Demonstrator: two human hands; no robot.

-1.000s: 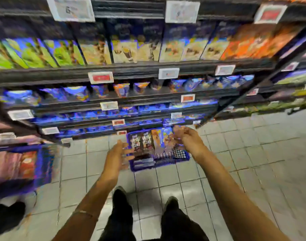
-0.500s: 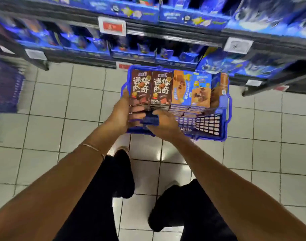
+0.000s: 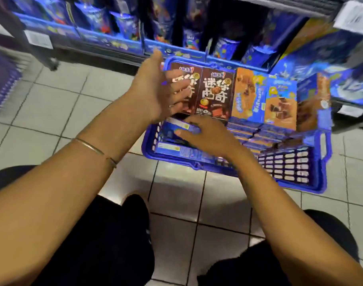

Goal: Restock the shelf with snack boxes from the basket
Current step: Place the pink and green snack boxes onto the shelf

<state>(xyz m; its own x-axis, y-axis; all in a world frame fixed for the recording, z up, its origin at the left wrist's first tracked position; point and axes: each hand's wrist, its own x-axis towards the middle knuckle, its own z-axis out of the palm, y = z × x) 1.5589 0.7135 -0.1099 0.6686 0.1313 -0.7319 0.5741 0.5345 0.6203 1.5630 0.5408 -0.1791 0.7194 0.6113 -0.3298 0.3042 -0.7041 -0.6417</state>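
Left hand, fingers spread and empty, reaches across the face of the leftmost brown box, upright in the basket on the floor below the shelf. This hand is nearer. Right hand lies lower on a flat blue box; any grip cannot be told.

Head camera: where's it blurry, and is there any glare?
Head view: motion blur smears the left hand, the shelf and the frame edges; the uncovered brown box stays fairly sharp; a bright glare patch sits on the floor tile.
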